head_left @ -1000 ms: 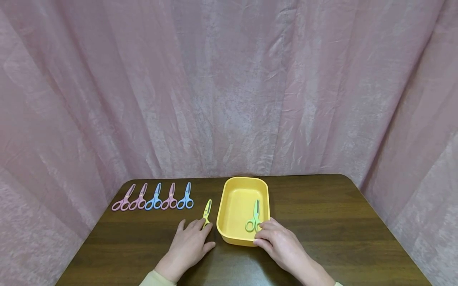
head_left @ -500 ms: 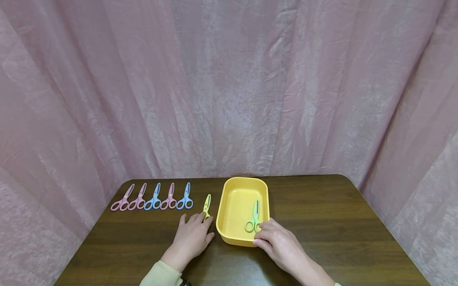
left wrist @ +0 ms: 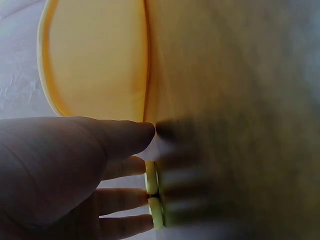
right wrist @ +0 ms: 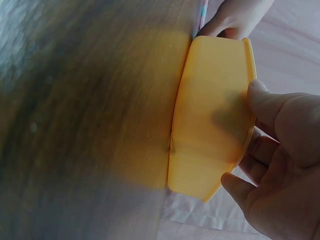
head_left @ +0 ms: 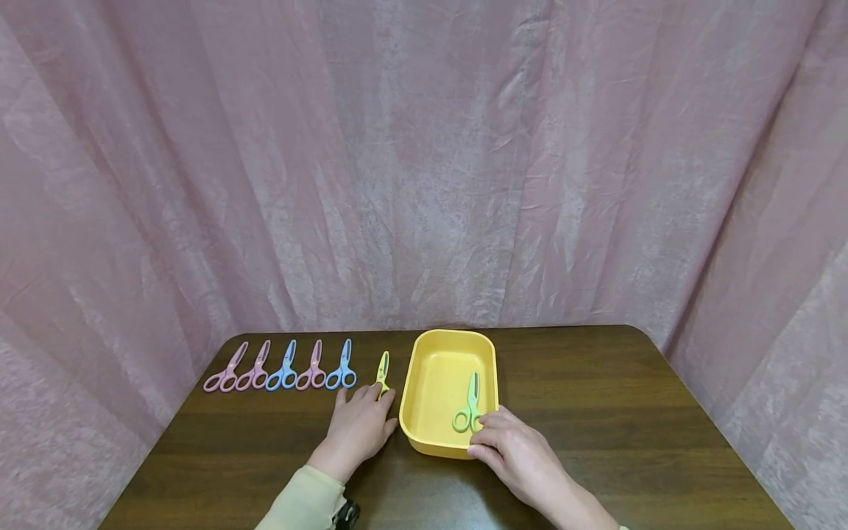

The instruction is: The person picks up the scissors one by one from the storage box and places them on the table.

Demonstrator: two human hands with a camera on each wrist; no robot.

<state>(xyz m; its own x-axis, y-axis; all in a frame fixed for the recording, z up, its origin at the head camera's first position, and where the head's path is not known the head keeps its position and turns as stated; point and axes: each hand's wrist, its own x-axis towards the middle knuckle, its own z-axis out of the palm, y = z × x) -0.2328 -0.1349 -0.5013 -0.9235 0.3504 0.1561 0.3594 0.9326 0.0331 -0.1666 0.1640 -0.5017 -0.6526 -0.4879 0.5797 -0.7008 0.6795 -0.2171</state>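
Note:
My left hand point(head_left: 358, 423) rests its fingertips on the handles of yellow-green scissors point(head_left: 383, 366) lying flat on the table, blades pointing away. Its fingers are fairly straight; in the left wrist view the tips touch the handle loops point(left wrist: 152, 178), with the thumb apart from them. Beside that hand stands a yellow tray point(head_left: 405, 412). At the tray's near right corner my right hand point(head_left: 520, 449) grips the rim, thumb outside and fingers over the edge. Green scissors point(head_left: 472, 397) lie inside, one loop partly hidden by the right hand's fingers.
A row of several scissors lies on the left of the brown table point(head_left: 596, 412): pink scissors point(head_left: 228, 368), more pink ones, and blue scissors point(head_left: 342, 368) at the row's right end. A pink curtain point(head_left: 424, 184) hangs behind the table.
My left hand has slid the yellow-green scissors away from me along the table, close to level with the row. The right hand has stayed on the tray's rim.

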